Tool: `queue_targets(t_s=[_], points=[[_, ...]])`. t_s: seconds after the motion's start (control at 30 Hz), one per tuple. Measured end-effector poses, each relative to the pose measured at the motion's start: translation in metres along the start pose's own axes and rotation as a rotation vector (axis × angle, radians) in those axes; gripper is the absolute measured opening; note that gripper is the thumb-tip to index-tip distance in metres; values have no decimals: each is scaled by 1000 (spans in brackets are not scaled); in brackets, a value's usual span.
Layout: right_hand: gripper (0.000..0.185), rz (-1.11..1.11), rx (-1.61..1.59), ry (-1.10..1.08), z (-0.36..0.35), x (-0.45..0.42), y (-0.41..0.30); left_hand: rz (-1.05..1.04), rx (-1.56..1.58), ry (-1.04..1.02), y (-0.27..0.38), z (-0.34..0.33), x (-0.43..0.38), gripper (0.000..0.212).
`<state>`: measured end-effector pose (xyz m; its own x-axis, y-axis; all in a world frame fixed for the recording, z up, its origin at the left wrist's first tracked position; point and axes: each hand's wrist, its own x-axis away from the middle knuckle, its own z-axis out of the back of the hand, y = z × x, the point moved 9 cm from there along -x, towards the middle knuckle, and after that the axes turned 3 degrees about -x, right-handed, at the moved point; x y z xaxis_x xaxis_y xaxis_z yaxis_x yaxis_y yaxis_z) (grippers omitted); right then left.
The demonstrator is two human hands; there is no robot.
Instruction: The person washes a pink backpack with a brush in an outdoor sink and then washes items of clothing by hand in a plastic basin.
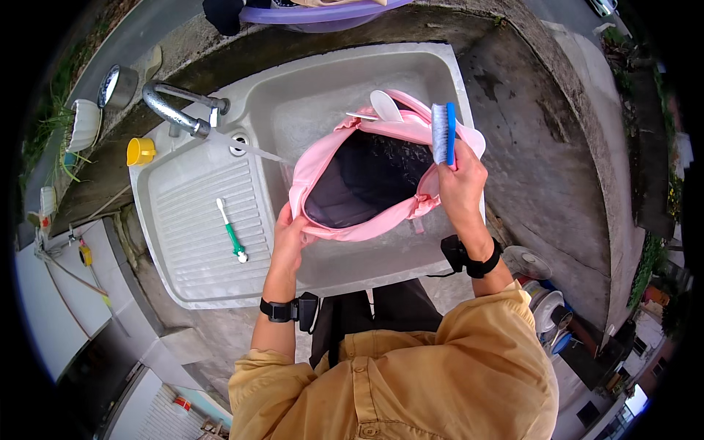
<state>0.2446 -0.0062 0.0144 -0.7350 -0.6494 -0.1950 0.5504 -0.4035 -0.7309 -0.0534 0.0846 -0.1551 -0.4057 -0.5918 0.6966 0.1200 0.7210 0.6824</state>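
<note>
A pink bag with a dark lining lies in the basin of the sink, its mouth spread wide and water moving inside. My left hand grips the bag's rim at its lower left corner. In my right hand is a blue scrub brush with pale bristles, held upright at the bag's right edge; whether those fingers also pinch the bag cannot be told. Water runs from the metal faucet towards the bag's left side. White oval pieces stick up at the bag's far rim.
A green and white toothbrush lies on the ribbed drainboard at left. Near the faucet, a yellow cup stands on the sink's corner. Beyond are a metal pot and a purple basin on the concrete ledge.
</note>
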Motion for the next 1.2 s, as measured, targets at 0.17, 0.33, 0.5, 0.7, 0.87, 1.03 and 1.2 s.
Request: queue_targets(t_s=[0.17, 0.33, 0.5, 0.7, 0.87, 1.03, 1.2], points=[[19, -70, 21, -108, -21, 19, 26, 273, -458, 57, -34, 3, -12, 50], [21, -284, -52, -326, -56, 64, 52, 404, -351, -19, -72, -4, -28, 56], [25, -112, -165, -509, -122, 127, 53, 542, -267, 46, -124, 41, -49, 60], [29, -79, -225, -854, -181, 156, 53, 448, 16, 71, -123, 41, -45, 74], [28, -285, -29, -545, -135, 72, 106, -56, -693, 473, -77, 51, -34, 79], [44, -479, 257, -664, -139, 43, 241, -145, -1449, 164, -70, -51, -48, 99], [53, -472, 357, -794, -187, 82, 275, -51, -1477, 129, -81, -64, -90, 103]])
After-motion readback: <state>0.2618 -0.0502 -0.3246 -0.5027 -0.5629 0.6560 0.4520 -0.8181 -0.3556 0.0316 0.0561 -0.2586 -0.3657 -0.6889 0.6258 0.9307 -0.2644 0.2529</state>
